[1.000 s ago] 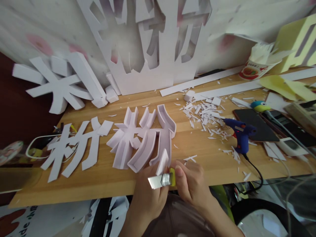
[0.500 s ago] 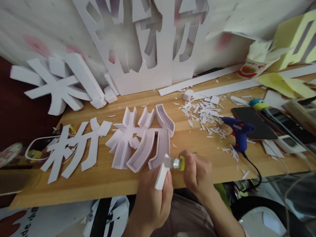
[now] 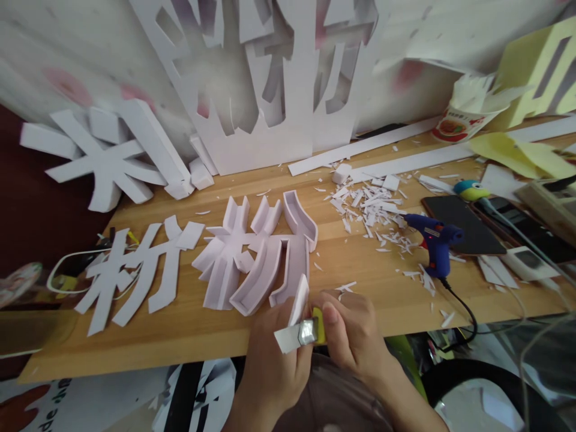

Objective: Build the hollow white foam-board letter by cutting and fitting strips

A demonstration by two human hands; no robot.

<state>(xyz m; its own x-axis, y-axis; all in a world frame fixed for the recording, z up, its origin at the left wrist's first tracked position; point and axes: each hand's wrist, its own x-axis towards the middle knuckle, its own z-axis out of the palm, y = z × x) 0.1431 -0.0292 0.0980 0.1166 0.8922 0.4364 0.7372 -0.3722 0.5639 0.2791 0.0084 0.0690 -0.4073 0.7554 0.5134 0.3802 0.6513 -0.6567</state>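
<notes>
My left hand [image 3: 274,357] is closed around a small white foam board strip [image 3: 299,300], whose upper end sticks out above the fingers. In my right hand [image 3: 355,330] is a yellow utility knife [image 3: 319,326] with a wide blade pointing left. The blade lies across the lower part of the strip; whether its edge is in the foam I cannot tell. Just beyond my hands stands a hollow white foam character [image 3: 256,252] with raised side walls, open side up. A flat foam character cutout [image 3: 162,288] lies to its left.
A blue glue gun [image 3: 436,240] with a black cord stands at right, beside a heap of white foam scraps [image 3: 373,204]. Cut-out foam sheets [image 3: 265,147] lean on the wall. A paper cup [image 3: 463,120] and a dark phone [image 3: 463,225] are farther right.
The knife has come down and left across the strip, with my right hand nearer to my left. The strip is turned slightly. A thin white offcut now shows on the table beyond my right hand.
</notes>
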